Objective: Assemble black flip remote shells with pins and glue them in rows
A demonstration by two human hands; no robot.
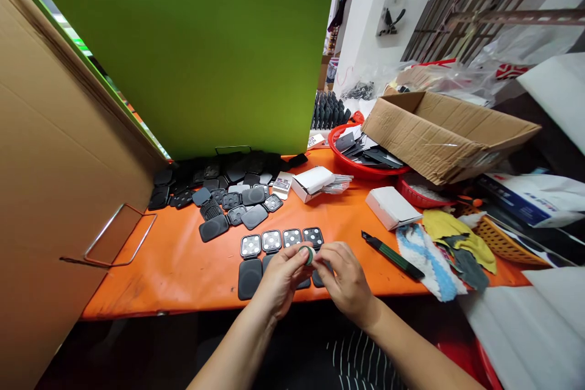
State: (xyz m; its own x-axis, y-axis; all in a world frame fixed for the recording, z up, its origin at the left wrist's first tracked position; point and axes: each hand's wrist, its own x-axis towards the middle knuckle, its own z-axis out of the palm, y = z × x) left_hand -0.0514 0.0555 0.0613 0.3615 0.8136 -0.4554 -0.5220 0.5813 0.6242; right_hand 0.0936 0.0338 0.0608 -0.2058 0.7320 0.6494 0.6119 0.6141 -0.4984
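Note:
My left hand (284, 276) is closed around a small round green piece with a pale rim (309, 255), held up between thumb and fingers. The fingertips of my right hand (343, 277) pinch at the right edge of this same piece. Whether it is a roll or a disc I cannot make out. Beneath and behind my hands lies a row of black hinged square pieces, among them one opened piece (250, 274) at the left end. Their upper squares bear pale round dots, and the lower flaps are plain black. My hands partly hide the flaps in the middle.
Many loose black hinged pieces (237, 195) are heaped at the back left of the orange table (178, 268). To the right lie a green-black utility knife (393, 256), cloths (432, 262) and a white box (393, 207). A red basket (340, 161) and cardboard box (439, 134) stand behind.

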